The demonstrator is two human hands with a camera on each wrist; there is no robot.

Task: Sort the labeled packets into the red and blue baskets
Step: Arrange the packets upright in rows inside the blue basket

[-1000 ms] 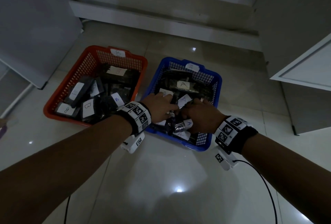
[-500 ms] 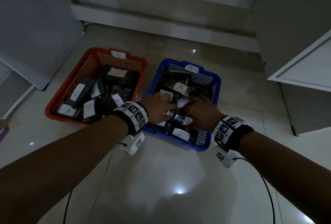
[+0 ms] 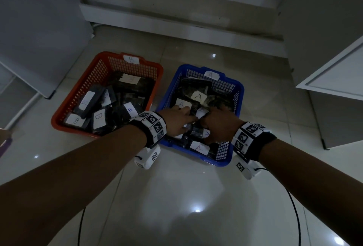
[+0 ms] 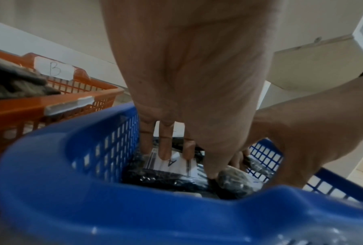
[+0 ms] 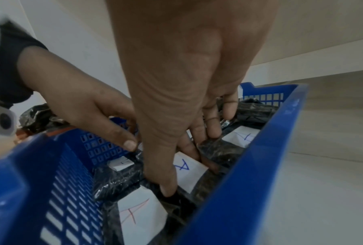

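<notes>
On the floor stand a red basket [image 3: 78, 96] tagged B, full of dark packets with B labels, and to its right a blue basket [image 3: 224, 151] tagged A. Both my hands reach into the blue basket. My left hand [image 3: 182, 116] lays straight fingers [image 4: 166, 152] on an A-labelled packet [image 4: 176, 165]. My right hand [image 3: 214, 120] presses down beside it, its thumb and straight fingers [image 5: 214, 131] straddling a dark packet with a blue A label [image 5: 195, 169]. A packet with a red A [image 5: 138, 213] lies nearest me.
A white cabinet door [image 3: 334, 76] stands open at the right. A white panel [image 3: 35, 29] leans at the left, and a low white ledge [image 3: 176, 19] runs along the back. Glossy tiles [image 3: 176, 196] stretch toward me, with a black cable [image 3: 294, 206].
Both hands have sunk deeper into the blue basket with the shiny dark packet they held together. The red basket and its packets have not moved.
</notes>
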